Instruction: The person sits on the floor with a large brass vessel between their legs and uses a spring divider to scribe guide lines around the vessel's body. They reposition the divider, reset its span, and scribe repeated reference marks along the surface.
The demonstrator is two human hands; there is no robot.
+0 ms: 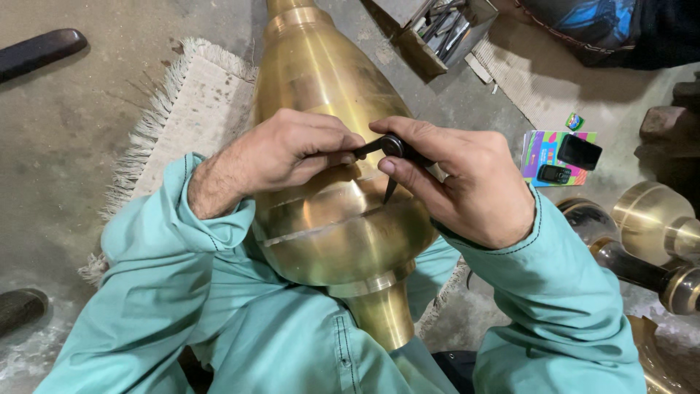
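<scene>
A large bulbous brass vessel [328, 219], polished gold with turned ridges and a narrow neck, lies across the person's lap; the left hand [281, 157] rests on its shoulder, fingers pinched on one leg of small dark dividers [386, 157]; the right hand [456, 179] grips the pivot, point touching brass.

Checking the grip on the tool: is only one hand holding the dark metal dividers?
No, both the left hand and right hand pinch the dividers over the brass vessel.
</scene>
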